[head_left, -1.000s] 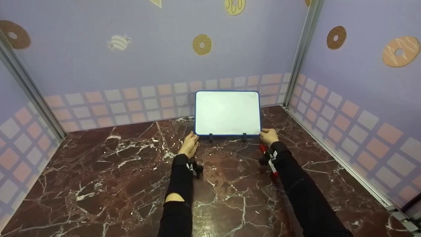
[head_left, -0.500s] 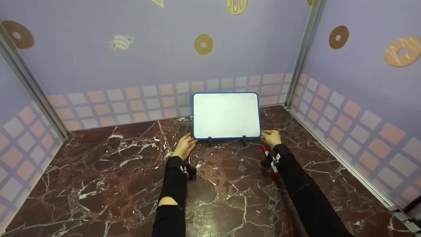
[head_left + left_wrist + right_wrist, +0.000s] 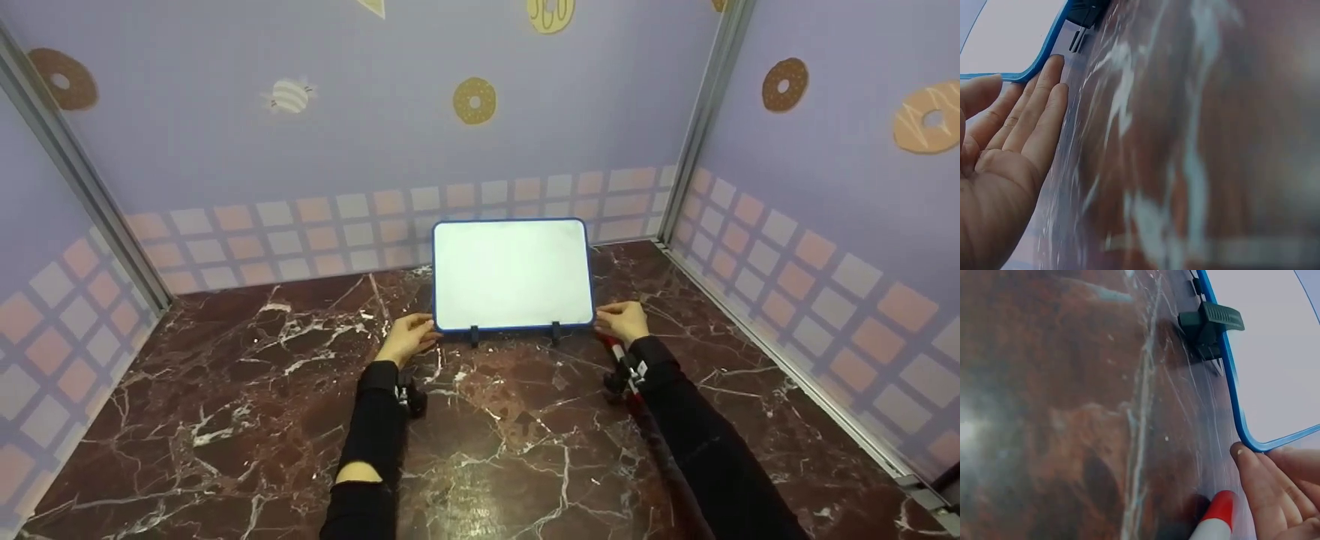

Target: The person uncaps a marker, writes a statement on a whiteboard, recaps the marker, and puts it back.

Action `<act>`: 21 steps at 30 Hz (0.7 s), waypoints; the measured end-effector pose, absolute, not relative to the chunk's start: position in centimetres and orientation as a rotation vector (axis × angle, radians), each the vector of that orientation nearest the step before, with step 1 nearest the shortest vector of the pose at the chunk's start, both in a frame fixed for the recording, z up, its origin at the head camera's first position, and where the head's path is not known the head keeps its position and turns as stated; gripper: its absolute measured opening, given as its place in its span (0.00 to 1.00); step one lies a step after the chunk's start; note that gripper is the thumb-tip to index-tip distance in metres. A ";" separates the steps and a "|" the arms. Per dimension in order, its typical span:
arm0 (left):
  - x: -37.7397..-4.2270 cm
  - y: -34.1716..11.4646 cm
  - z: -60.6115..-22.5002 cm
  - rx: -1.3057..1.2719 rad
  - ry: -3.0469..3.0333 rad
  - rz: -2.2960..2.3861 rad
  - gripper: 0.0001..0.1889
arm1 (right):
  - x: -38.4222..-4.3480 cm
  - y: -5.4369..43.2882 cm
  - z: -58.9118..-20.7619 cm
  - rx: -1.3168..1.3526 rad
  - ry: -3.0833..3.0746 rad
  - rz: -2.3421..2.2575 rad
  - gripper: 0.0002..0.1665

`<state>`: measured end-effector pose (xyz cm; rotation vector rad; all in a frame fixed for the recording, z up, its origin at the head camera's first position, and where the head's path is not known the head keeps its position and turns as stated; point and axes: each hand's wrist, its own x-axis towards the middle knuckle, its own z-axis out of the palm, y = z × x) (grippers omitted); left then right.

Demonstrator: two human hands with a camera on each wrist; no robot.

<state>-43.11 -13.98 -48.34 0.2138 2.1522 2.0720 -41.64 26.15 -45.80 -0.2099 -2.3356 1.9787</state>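
Observation:
A small whiteboard point(image 3: 514, 274) with a blue frame stands leaning back on two black clip feet point(image 3: 474, 335) on the marbled tabletop. My left hand point(image 3: 406, 337) holds its lower left corner. In the left wrist view the fingers point(image 3: 1039, 112) reach behind the blue frame, with the thumb point(image 3: 982, 93) at the side edge. At the lower right corner my right hand point(image 3: 624, 320) pinches the frame between thumb and fingers. A red-and-white marker point(image 3: 1213, 520) lies by the right hand, partly hidden under that wrist in the head view.
Behind the board rises a lilac back wall point(image 3: 360, 142) with donut pictures and a checked border. A right side wall point(image 3: 840, 165) meets it at a metal post point(image 3: 701, 120). Black camera mounts point(image 3: 411, 397) hang from both wrists.
The whiteboard has come closer to the person, away from the back wall, and slightly left. Both hands have moved back with it at its lower corners.

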 end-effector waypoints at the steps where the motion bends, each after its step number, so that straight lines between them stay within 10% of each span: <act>1: -44.1 -14.8 -49.6 0.294 2.160 2.098 0.21 | -41.5 26.0 -45.7 -0.200 -2.338 1.988 0.21; 21: -38.5 -19.7 -46.3 0.429 2.458 1.553 0.14 | -41.2 26.0 -47.8 0.255 -2.424 2.136 0.13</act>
